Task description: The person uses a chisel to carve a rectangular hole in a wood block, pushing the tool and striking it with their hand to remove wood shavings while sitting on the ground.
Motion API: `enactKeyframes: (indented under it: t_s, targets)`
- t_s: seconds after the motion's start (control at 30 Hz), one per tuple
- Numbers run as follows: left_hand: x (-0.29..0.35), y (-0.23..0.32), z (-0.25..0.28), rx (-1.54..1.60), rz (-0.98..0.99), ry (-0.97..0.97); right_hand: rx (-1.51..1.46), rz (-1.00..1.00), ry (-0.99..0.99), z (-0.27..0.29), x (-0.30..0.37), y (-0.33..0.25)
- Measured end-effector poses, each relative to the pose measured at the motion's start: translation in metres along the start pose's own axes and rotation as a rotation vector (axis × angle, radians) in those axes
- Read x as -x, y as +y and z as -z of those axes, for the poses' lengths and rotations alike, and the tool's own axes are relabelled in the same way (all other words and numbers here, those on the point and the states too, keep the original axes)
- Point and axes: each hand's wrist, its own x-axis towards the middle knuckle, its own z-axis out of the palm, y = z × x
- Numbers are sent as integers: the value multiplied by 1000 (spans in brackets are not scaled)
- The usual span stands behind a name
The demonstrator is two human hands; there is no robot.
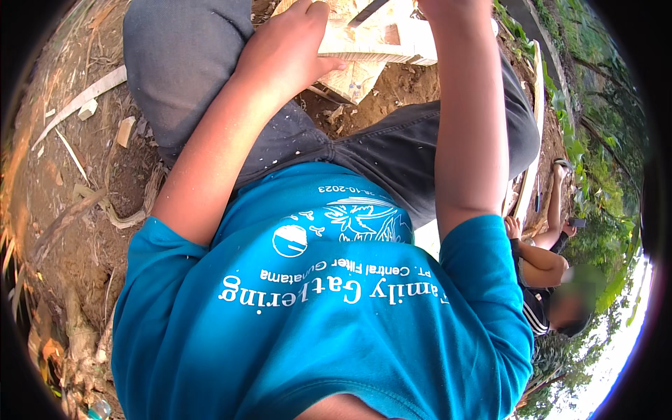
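A pale, freshly cut piece of wood (409,50) lies between my knees at the top of the view. My left hand (290,38) grips its left end, the thumb stretched along the near side and the fingers over the top. Below it sits a rough wooden block (360,80) on the soil. A dark flat metal strip, like a blade (367,12), slants over the wood and runs out at the upper edge. My right hand (455,5) is at the wood's right end, mostly cut off by the upper edge; its fingers are hidden.
Brown soil (84,168) with wood chips (126,131) and a long pale wood strip (87,94) lies on the left. Another long strip of wood (537,105) is beyond my right knee. At the right, a person (542,269) sits near green plants (609,161).
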Motion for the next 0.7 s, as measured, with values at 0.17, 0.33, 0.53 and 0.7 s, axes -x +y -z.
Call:
enactKeyframes:
  t_s: [0.17,0.33,0.53,0.7]
  targets:
    - [2,-2,-17,-97,-28,35,257,379,84,-4,62,-42]
    - [11,5,-24,-227,-43,21,296,483,175,-5,70,-36]
    - [9,12,-22,-251,-43,22,398,559,179,-9,60,-31]
    - [13,12,-26,-235,-43,31,491,614,268,-10,50,-13]
